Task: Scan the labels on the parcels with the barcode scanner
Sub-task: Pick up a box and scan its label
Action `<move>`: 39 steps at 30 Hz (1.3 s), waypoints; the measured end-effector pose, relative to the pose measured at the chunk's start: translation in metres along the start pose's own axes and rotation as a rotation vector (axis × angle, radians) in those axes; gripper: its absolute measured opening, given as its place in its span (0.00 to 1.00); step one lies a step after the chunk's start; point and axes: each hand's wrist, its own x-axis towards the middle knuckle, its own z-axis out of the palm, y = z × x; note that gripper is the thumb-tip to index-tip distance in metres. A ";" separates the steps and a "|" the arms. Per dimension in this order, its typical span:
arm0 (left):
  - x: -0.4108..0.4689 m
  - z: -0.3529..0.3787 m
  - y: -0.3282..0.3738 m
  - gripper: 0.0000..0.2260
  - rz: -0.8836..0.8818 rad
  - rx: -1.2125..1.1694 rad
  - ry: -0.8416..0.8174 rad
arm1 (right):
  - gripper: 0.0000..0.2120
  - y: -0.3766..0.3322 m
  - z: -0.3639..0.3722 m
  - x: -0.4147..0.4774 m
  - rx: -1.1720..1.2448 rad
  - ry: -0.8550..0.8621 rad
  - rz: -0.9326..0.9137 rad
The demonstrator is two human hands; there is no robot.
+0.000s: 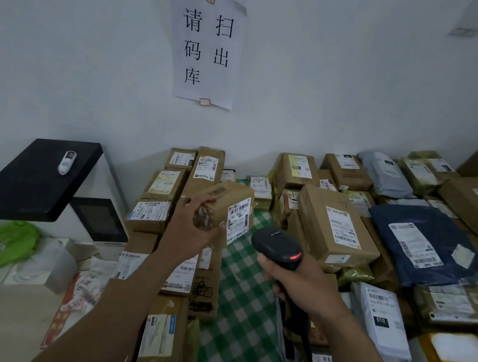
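The left hand point(195, 223) grips a small parcel point(225, 206) lifted above the checked cloth point(234, 301), its label point(238, 220) facing right. The right hand point(300, 283) grips the scanner point(279, 247), just right of and below that label.

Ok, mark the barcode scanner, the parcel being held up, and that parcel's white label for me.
barcode scanner point(276, 244): head view, top of its black head.
held parcel point(226, 197): head view, its brown cardboard face.
white label point(238, 220): head view, middle of the label.
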 end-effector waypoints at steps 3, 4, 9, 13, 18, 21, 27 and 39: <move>0.000 0.002 -0.003 0.29 0.008 -0.005 0.012 | 0.09 0.000 0.000 0.003 0.009 -0.014 0.011; 0.001 0.003 -0.005 0.29 0.010 -0.009 0.017 | 0.09 0.001 0.000 0.004 0.012 -0.020 0.009; 0.003 0.004 -0.011 0.30 -0.009 -0.018 0.019 | 0.11 0.005 -0.001 0.010 0.009 -0.038 0.008; -0.001 0.008 -0.007 0.30 -0.088 -0.091 0.015 | 0.13 0.011 -0.004 0.018 0.017 -0.032 0.007; -0.022 0.044 -0.004 0.20 -0.266 -0.288 -0.035 | 0.11 0.019 -0.005 0.035 0.103 0.083 0.010; -0.027 0.062 -0.004 0.20 -0.335 -0.389 -0.014 | 0.10 0.022 -0.006 0.052 0.118 0.111 0.021; 0.018 0.079 -0.017 0.23 -0.341 -0.317 0.011 | 0.15 0.021 -0.009 0.109 0.138 0.113 0.094; 0.209 0.100 -0.053 0.33 -0.407 0.041 0.148 | 0.18 -0.003 -0.030 0.251 0.183 0.127 0.110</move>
